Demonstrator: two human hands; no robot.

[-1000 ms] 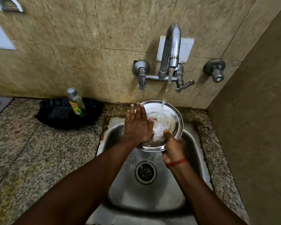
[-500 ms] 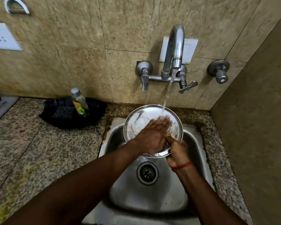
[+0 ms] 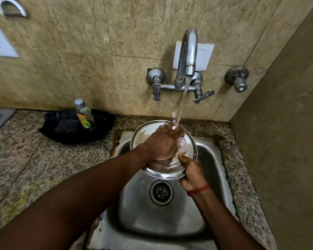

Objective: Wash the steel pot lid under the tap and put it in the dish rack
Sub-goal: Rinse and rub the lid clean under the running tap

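Bottle (image 3: pixel 84 115) label unreadable to me. Right hand (image 3: pixel 192 173) pinches lid (image 3: pixel 141 134) rim at 5 o'clock; left hand (image 3: pixel 163 143) flat, open, pressing it under tap (image 3: pixel 186 55).

hands 2 (image 3: pixel 163 143) (image 3: pixel 192 173) | lid 1 (image 3: pixel 143 134) | tap 1 (image 3: pixel 187 53) | bottle 1 (image 3: pixel 84 114) | sink 1 (image 3: pixel 163 219)
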